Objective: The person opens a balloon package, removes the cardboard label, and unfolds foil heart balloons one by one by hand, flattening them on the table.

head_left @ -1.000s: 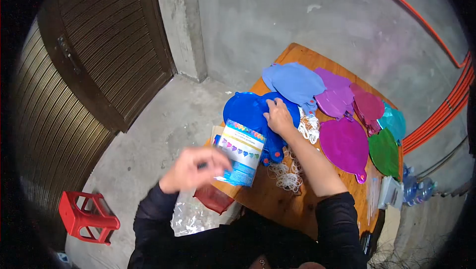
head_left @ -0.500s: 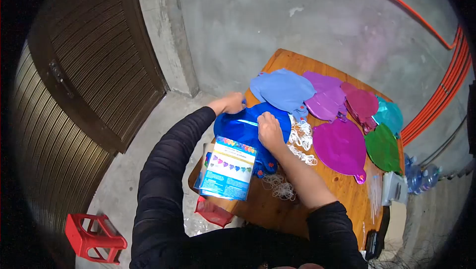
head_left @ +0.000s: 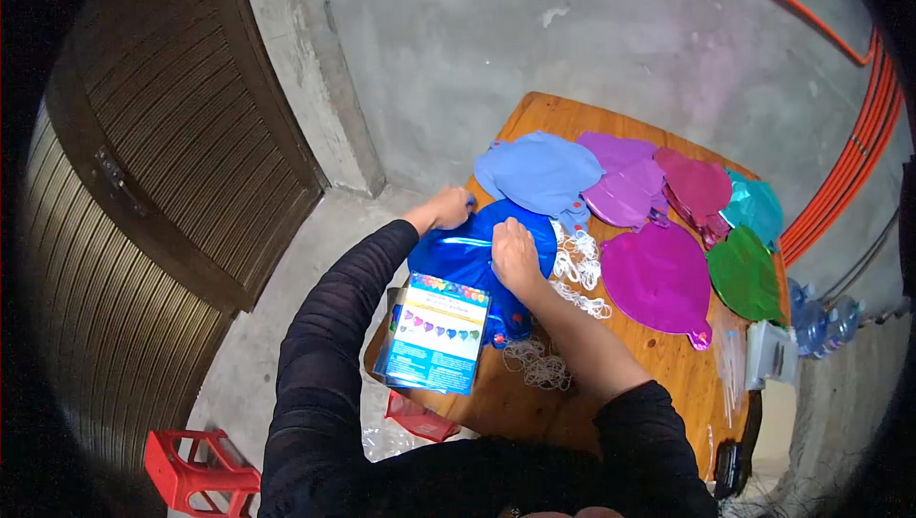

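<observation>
A shiny dark blue foil balloon [head_left: 450, 257] lies flat and uninflated on the table's left part. My left hand [head_left: 447, 208] is closed on its upper left edge, with a bit of blue foil showing at the fingers. Nearer the balloon's middle, my right hand [head_left: 515, 253] has its fingers bunched together on the foil. A printed packet [head_left: 434, 332] with a row of coloured hearts covers the balloon's lower left part. Bundles of white string [head_left: 576, 259] lie just right of the balloon, and a looser tangle of string [head_left: 536, 365] is below my right forearm.
Flat foil balloons in light blue [head_left: 539, 173], purple [head_left: 620, 189], magenta [head_left: 656, 279], dark pink [head_left: 695, 186], teal [head_left: 754, 205] and green [head_left: 746, 275] cover the wooden table [head_left: 506, 413]. A clear plastic box [head_left: 769, 354] sits at the right edge. A red stool [head_left: 202, 470] stands on the floor.
My hands keep their hold on the blue balloon, and both have shifted only slightly. The printed packet sits a little lower in view, and the whole view has tilted slightly.
</observation>
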Action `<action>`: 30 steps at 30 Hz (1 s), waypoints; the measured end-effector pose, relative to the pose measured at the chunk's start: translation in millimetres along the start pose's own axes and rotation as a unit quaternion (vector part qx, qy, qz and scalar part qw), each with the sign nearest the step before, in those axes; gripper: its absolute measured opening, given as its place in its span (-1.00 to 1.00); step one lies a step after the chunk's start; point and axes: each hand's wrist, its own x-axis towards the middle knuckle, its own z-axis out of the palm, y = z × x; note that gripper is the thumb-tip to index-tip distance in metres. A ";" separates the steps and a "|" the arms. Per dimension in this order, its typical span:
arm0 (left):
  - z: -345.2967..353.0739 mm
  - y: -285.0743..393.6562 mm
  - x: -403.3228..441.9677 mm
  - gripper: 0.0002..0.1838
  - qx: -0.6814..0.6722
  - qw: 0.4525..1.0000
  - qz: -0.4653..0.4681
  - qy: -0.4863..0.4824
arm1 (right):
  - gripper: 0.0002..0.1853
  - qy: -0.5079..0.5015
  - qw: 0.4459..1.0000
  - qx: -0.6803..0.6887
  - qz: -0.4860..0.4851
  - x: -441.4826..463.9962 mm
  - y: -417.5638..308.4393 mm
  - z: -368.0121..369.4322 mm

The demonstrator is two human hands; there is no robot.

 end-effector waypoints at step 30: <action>-8.0 28.5 19.1 -0.77 -0.155 0.983 -0.037 0.096 | -0.86 0.040 0.996 0.001 0.074 -1.2 2.5 0.5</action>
